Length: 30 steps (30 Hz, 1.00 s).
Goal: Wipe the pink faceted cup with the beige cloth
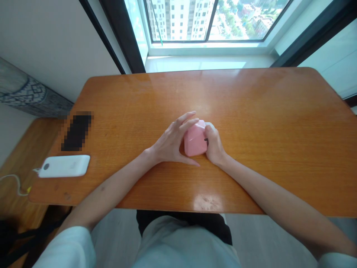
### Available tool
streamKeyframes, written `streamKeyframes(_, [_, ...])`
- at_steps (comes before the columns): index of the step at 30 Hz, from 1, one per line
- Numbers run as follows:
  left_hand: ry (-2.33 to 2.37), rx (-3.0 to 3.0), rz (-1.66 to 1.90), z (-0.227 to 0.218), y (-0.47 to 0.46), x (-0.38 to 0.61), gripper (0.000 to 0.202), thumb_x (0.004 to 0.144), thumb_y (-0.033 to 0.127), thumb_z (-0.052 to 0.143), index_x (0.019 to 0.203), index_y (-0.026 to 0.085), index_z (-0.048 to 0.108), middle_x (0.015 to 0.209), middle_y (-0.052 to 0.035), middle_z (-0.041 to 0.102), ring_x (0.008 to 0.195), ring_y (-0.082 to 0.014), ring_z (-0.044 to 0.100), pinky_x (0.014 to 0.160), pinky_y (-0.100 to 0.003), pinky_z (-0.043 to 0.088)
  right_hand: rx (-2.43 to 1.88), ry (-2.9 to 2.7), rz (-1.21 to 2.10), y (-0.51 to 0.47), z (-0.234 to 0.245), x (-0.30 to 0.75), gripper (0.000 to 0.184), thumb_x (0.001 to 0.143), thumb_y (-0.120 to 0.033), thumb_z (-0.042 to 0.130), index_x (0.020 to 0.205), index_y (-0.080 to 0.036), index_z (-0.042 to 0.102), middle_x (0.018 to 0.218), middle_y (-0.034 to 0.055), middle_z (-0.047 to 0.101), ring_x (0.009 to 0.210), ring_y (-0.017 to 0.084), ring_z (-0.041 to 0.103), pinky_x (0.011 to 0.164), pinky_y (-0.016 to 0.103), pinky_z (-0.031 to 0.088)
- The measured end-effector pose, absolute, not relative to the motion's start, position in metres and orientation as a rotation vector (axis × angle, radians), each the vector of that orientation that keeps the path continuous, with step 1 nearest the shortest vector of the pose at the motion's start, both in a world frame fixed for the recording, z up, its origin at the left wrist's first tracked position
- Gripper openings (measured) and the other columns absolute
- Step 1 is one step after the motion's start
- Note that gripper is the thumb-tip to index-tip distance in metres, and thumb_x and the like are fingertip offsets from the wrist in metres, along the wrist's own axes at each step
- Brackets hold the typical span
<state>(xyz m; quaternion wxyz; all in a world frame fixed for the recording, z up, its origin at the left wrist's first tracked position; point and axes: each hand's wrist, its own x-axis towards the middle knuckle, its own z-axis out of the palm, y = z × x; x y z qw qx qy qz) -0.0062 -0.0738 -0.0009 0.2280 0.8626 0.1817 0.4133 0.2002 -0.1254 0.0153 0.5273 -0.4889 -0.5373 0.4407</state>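
Item: my left hand (171,143), fingers spread across the case's left side, thumb reaching under its near edge. Firmly holding.

Item: my right hand (214,146), curled narrow against the case's right side, a small dark mark (206,140) showing beside the fingers. Also holding.

Item: pink case (194,140), glossy and faceted, gripped between both hands near the middle of the tabletop. I cannot tell whether it bears on the wood or sits just above it.

Risk: the slick shell could slip if either hand's pressure eases or the two hands push unevenly. It could then drop and skid across the polished surface.

Item: tabletop (251,111), orange wood, varnished.

Item: white power bank (64,166), well to my left, its cable (19,184) trailing off the edge.

Item: black object (77,132), pixelated and unreadable, beyond the power bank.

Item: window (206,22), farthest, past the tabletop.
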Motion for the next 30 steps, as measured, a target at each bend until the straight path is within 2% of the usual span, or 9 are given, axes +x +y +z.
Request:
streamKeyframes(2, [0.488, 2.512, 1.13, -0.002, -0.073, -0.007, 0.118, 0.076, 0.072, 0.099, 0.171, 0.041, 0.036, 0.181, -0.0182, 0.039, 0.166, -0.044, 0.048, 0.13, -0.068, 0.051, -1.175, -1.247, 1.077, -0.124, 0.014, 0.2, 0.069, 0.103, -0.088, 0.048, 0.085, -0.025, 0.068, 0.077, 0.0024, 0.064, 0.068, 0.019, 0.054, 0.064, 0.035, 0.046])
streamKeyframes(4, [0.518, 2.53, 1.123, 0.001, -0.074, -0.008, 0.107, 0.081, 0.063, 0.098, 0.168, 0.039, 0.04, 0.176, -0.0179, 0.045, 0.16, -0.0406, 0.055, 0.127, -0.063, 0.055, -1.159, -1.269, 1.078, -0.123, 0.013, 0.2, 0.071, 0.102, -0.09, 0.047, 0.085, -0.025, 0.069, 0.076, 0.003, 0.064, 0.068, 0.02, 0.054, 0.062, 0.036, 0.046])
streamKeyframes(9, [0.506, 2.263, 1.175, 0.015, -0.08, -0.005, 0.111, 0.067, 0.065, 0.104, 0.158, 0.029, 0.053, 0.149, -0.0148, 0.069, 0.135, -0.0352, 0.074, 0.113, -0.05, 0.065, -1.041, -1.402, 1.018, -0.129, 0.011, 0.202, 0.068, 0.099, -0.09, 0.054, 0.089, -0.025, 0.074, 0.074, 0.0029, 0.066, 0.065, 0.02, 0.055, 0.059, 0.036, 0.044])
streamKeyframes(13, [0.556, 2.051, 1.06, 0.016, -0.08, -0.003, 0.106, 0.065, 0.061, 0.105, 0.153, 0.028, 0.057, 0.14, -0.0114, 0.076, 0.114, -0.0285, 0.08, 0.096, -0.041, 0.067, -1.002, -1.461, 1.072, -0.131, 0.015, 0.202, 0.064, 0.097, -0.087, 0.062, 0.096, -0.024, 0.077, 0.079, 0.0034, 0.072, 0.067, 0.02, 0.059, 0.06, 0.035, 0.047])
streamKeyframes(17, [0.575, 2.057, 1.029, 0.006, -0.075, -0.005, 0.12, 0.069, 0.069, 0.103, 0.167, 0.033, 0.044, 0.154, -0.0154, 0.07, 0.128, -0.0335, 0.077, 0.104, -0.048, 0.068, -1.138, -1.334, 1.09, -0.127, 0.017, 0.201, 0.069, 0.098, -0.09, 0.056, 0.087, -0.024, 0.073, 0.073, 0.0022, 0.066, 0.065, 0.019, 0.056, 0.058, 0.033, 0.046])
streamKeyframes(20, [0.517, 2.277, 1.109, -0.001, -0.071, -0.008, 0.136, 0.067, 0.078, 0.101, 0.177, 0.039, 0.03, 0.177, -0.0196, 0.047, 0.157, -0.0433, 0.059, 0.125, -0.064, 0.057, -1.167, -1.222, 1.156, -0.121, 0.013, 0.201, 0.071, 0.101, -0.091, 0.049, 0.088, -0.024, 0.071, 0.075, 0.0017, 0.066, 0.068, 0.018, 0.057, 0.063, 0.034, 0.048])
streamKeyframes(22, [0.475, 2.46, 1.12, -0.002, -0.07, -0.01, 0.128, 0.071, 0.074, 0.101, 0.175, 0.041, 0.034, 0.182, -0.0195, 0.039, 0.166, -0.0455, 0.049, 0.13, -0.07, 0.05, -1.158, -1.178, 1.214, -0.119, 0.008, 0.201, 0.074, 0.101, -0.093, 0.045, 0.091, -0.025, 0.072, 0.077, 0.0021, 0.067, 0.07, 0.019, 0.061, 0.066, 0.035, 0.051])
streamKeyframes(26, [0.483, 2.513, 1.176, 0.005, -0.072, -0.01, 0.108, 0.08, 0.06, 0.1, 0.169, 0.034, 0.045, 0.17, -0.0209, 0.051, 0.154, -0.04, 0.06, 0.124, -0.061, 0.058, -1.131, -1.187, 1.227, -0.118, 0.007, 0.199, 0.077, 0.099, -0.095, 0.045, 0.095, -0.024, 0.075, 0.08, 0.0038, 0.071, 0.073, 0.021, 0.065, 0.067, 0.036, 0.053])
streamKeyframes(30, [0.462, 2.357, 1.219, 0.015, -0.075, -0.006, 0.104, 0.074, 0.062, 0.103, 0.16, 0.029, 0.053, 0.155, -0.0174, 0.063, 0.143, -0.037, 0.068, 0.118, -0.054, 0.062, -1.079, -1.273, 1.167, -0.122, 0.014, 0.197, 0.077, 0.099, -0.094, 0.046, 0.103, -0.024, 0.08, 0.086, 0.005, 0.076, 0.073, 0.022, 0.065, 0.065, 0.036, 0.052])
